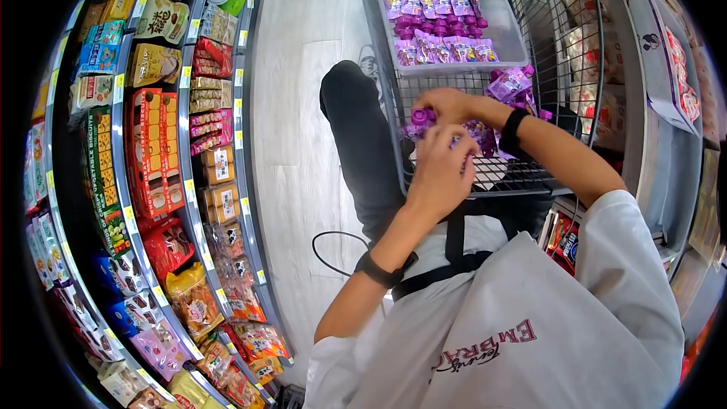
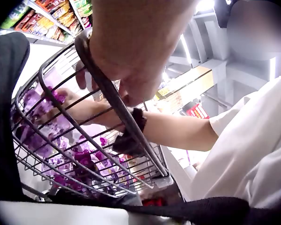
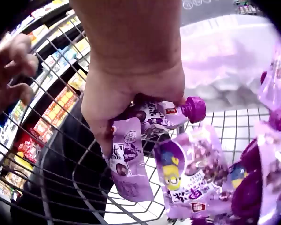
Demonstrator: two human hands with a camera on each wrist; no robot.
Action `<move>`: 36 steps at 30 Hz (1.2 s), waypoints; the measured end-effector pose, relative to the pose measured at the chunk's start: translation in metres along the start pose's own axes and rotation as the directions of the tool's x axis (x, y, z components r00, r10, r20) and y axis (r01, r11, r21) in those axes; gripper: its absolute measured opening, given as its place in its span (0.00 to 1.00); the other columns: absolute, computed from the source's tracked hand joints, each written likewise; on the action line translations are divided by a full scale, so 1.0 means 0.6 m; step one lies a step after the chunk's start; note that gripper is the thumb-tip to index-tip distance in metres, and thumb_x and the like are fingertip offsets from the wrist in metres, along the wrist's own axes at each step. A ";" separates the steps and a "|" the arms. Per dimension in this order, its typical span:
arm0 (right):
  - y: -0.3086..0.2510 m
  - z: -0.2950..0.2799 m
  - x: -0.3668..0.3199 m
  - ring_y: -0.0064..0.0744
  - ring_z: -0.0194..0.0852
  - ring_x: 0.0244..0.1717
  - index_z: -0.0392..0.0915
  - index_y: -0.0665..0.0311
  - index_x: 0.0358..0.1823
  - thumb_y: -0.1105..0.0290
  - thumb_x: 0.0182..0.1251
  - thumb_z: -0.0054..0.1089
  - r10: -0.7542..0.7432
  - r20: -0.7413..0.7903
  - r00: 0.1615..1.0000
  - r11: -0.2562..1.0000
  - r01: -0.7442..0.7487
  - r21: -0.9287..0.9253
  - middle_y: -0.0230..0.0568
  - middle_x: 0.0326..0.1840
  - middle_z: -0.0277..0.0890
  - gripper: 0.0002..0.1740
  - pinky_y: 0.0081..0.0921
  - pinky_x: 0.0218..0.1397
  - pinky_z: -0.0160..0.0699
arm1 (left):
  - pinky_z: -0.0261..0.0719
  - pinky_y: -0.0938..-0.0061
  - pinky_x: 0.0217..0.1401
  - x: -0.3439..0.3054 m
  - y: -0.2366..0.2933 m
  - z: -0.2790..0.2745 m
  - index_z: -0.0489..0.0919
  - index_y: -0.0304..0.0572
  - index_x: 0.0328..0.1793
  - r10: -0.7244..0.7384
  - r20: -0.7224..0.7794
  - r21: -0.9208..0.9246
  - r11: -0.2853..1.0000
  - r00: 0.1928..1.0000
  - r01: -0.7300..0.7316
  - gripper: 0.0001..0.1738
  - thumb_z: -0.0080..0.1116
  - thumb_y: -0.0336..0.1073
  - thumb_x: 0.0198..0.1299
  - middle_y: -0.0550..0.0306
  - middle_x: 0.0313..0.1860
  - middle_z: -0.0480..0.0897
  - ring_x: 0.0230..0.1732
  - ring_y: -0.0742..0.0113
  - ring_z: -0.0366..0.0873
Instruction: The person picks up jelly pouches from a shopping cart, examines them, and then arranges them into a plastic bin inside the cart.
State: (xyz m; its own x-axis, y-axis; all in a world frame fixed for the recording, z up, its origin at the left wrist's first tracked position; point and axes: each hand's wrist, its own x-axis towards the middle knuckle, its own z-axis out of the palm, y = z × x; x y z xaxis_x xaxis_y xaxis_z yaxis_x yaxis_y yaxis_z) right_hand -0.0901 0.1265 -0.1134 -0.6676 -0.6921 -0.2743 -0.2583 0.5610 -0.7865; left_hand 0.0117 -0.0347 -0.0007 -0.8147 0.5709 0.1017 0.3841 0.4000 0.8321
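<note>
My right hand (image 1: 448, 106) reaches down into a black wire shopping cart (image 1: 485, 191). In the right wrist view its fingers grip purple spouted jelly pouches; one capped jelly pouch (image 3: 166, 116) lies under the palm and another jelly pouch (image 3: 129, 161) hangs beside the thumb side. My left hand (image 1: 443, 167) is over the cart's near edge, its fingers loosely bent and holding nothing, as the right wrist view also shows. More loose purple pouches (image 3: 194, 171) lie on the wire floor near the right hand, some printed with a yellow cartoon figure.
A translucent plastic bin (image 1: 462, 70) stands in the cart's far part, with rows of similar pouches (image 1: 428, 4) in it. Shelves of packaged snacks (image 1: 159, 151) line the left side. My leg (image 1: 356, 136) is against the cart's left side. A display box (image 1: 670, 60) stands at right.
</note>
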 end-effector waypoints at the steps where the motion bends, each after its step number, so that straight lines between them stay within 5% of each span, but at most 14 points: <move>1: -0.001 -0.011 -0.010 0.49 0.81 0.44 0.81 0.62 0.46 0.62 0.42 0.74 -0.066 -0.080 0.995 0.998 0.066 -0.001 0.48 0.40 0.83 0.26 0.39 0.47 0.76 | 0.65 0.55 0.65 0.002 0.005 -0.006 0.78 0.43 0.47 0.000 -0.122 0.051 0.999 0.993 0.007 0.15 0.63 0.29 0.52 0.45 0.57 0.74 0.61 0.43 0.68; 3: -0.026 -0.056 -0.038 0.42 0.80 0.41 0.81 0.64 0.46 0.64 0.43 0.74 -0.117 -0.112 0.987 0.993 0.119 0.006 0.46 0.38 0.83 0.25 0.36 0.45 0.74 | 0.61 0.55 0.68 0.006 0.010 -0.009 0.74 0.43 0.56 -0.022 -0.224 0.056 0.998 0.974 0.035 0.25 0.67 0.32 0.50 0.42 0.62 0.68 0.65 0.42 0.65; 5: -0.091 -0.122 -0.069 0.34 0.76 0.36 0.80 0.65 0.44 0.67 0.45 0.73 0.056 0.102 0.993 0.994 -0.065 0.088 0.43 0.36 0.80 0.23 0.33 0.43 0.73 | 0.57 0.54 0.72 0.011 0.011 -0.009 0.70 0.44 0.64 -0.040 -0.328 0.053 0.997 0.944 0.061 0.36 0.72 0.35 0.47 0.38 0.68 0.63 0.69 0.42 0.62; 7: -0.117 -0.155 -0.101 0.29 0.71 0.36 0.80 0.65 0.43 0.68 0.45 0.74 0.018 0.063 0.998 0.999 -0.021 0.045 0.39 0.35 0.78 0.21 0.30 0.43 0.71 | 0.56 0.55 0.75 0.013 0.000 -0.005 0.55 0.43 0.75 -0.100 -0.393 -0.060 0.995 0.914 0.082 0.54 0.77 0.39 0.44 0.33 0.73 0.55 0.74 0.45 0.57; 8: -0.138 -0.166 -0.119 0.29 0.72 0.37 0.80 0.65 0.43 0.68 0.46 0.75 0.006 0.055 0.998 0.995 -0.011 0.099 0.38 0.36 0.78 0.21 0.30 0.44 0.71 | 0.65 0.59 0.71 0.014 -0.005 -0.003 0.49 0.38 0.77 -0.159 -0.360 -0.108 0.986 0.919 0.128 0.61 0.80 0.39 0.42 0.37 0.69 0.64 0.71 0.52 0.64; 10: -0.165 -0.160 -0.143 0.33 0.70 0.39 0.75 0.67 0.34 0.71 0.46 0.77 -0.073 -0.010 0.997 0.972 0.073 0.222 0.36 0.35 0.71 0.18 0.31 0.44 0.67 | 0.71 0.64 0.65 0.019 -0.020 -0.001 0.52 0.36 0.76 -0.282 -0.222 -0.289 0.933 0.934 0.213 0.59 0.80 0.38 0.41 0.40 0.65 0.68 0.65 0.56 0.70; 12: -0.190 -0.144 -0.162 0.34 0.73 0.47 0.76 0.65 0.45 0.68 0.48 0.78 -0.103 -0.106 0.989 0.983 0.118 0.144 0.39 0.42 0.74 0.24 0.31 0.53 0.70 | 0.78 0.67 0.53 0.024 -0.030 0.000 0.67 0.34 0.67 -0.324 -0.050 -0.520 0.816 0.945 0.252 0.48 0.81 0.41 0.39 0.46 0.50 0.82 0.48 0.60 0.82; 16: -0.188 -0.141 -0.189 0.36 0.72 0.61 0.71 0.63 0.62 0.64 0.52 0.76 0.027 -0.160 0.987 0.993 -0.007 0.122 0.42 0.57 0.74 0.36 0.30 0.64 0.69 | 0.79 0.72 0.49 0.018 -0.029 -0.010 0.80 0.36 0.51 -0.389 0.292 -0.592 0.644 0.874 0.485 0.27 0.77 0.41 0.48 0.54 0.44 0.84 0.44 0.73 0.80; 21: -0.158 -0.155 -0.222 0.36 0.67 0.65 0.65 0.62 0.67 0.65 0.62 0.67 0.192 -0.273 0.943 0.961 -0.124 0.248 0.42 0.63 0.69 0.33 0.30 0.67 0.66 | 0.80 0.70 0.48 0.015 -0.033 -0.008 0.78 0.39 0.57 -0.426 0.328 -0.797 0.355 0.843 0.489 0.23 0.70 0.37 0.56 0.56 0.48 0.83 0.46 0.70 0.81; 23: -0.145 -0.155 -0.226 0.31 0.69 0.62 0.66 0.62 0.64 0.71 0.65 0.60 0.360 -0.423 0.832 0.604 0.138 0.785 0.40 0.59 0.70 0.26 0.28 0.66 0.66 | 0.82 0.62 0.53 0.013 -0.028 -0.012 0.71 0.39 0.65 -0.435 0.384 -0.901 0.017 0.814 0.433 0.28 0.66 0.36 0.59 0.55 0.54 0.81 0.49 0.66 0.82; 24: -0.144 -0.146 -0.224 0.28 0.71 0.58 0.65 0.62 0.63 0.76 0.64 0.58 0.329 -0.573 0.750 0.535 0.352 0.768 0.39 0.52 0.71 0.25 0.28 0.61 0.70 | 0.76 0.52 0.64 0.014 -0.025 -0.017 0.71 0.41 0.65 -0.387 0.409 -0.905 -0.054 0.826 0.422 0.30 0.67 0.39 0.57 0.47 0.66 0.74 0.65 0.52 0.74; 28: -0.200 -0.085 -0.199 0.40 0.73 0.61 0.62 0.61 0.46 0.74 0.56 0.61 0.147 -0.855 0.498 0.625 0.623 0.470 0.40 0.47 0.71 0.19 0.33 0.63 0.73 | 0.69 0.42 0.69 0.016 -0.015 -0.036 0.75 0.54 0.53 -0.047 0.357 -0.893 -0.311 0.933 0.326 0.29 0.74 0.52 0.48 0.44 0.78 0.58 0.75 0.37 0.59; 33: -0.258 -0.053 -0.200 0.58 0.53 0.76 0.68 0.60 0.34 0.70 0.51 0.66 -0.265 -0.693 0.670 0.922 0.386 0.020 0.51 0.56 0.71 0.14 0.49 0.75 0.50 | 0.62 0.41 0.74 -0.002 -0.031 -0.037 0.73 0.54 0.44 -0.011 0.310 -0.886 -0.367 0.951 0.285 0.26 0.75 0.51 0.46 0.48 0.76 0.61 0.76 0.43 0.58; 36: -0.253 -0.036 -0.200 0.61 0.48 0.78 0.69 0.61 0.30 0.68 0.53 0.64 -0.206 -0.716 0.667 0.949 0.316 0.021 0.59 0.68 0.62 0.11 0.53 0.77 0.46 | 0.59 0.53 0.76 0.001 -0.027 -0.030 0.72 0.53 0.44 -0.159 0.259 -0.935 -0.287 0.953 0.207 0.24 0.74 0.48 0.47 0.55 0.74 0.63 0.75 0.52 0.58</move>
State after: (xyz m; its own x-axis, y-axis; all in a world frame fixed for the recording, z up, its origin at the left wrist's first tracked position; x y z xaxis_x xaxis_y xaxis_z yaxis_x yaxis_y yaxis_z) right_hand 0.0142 0.1338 0.0509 -0.8919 -0.2524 0.3752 -0.4413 0.3043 -0.8442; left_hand -0.0027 -0.0540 -0.0043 -0.7244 0.6663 -0.1769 -0.6851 -0.6674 0.2920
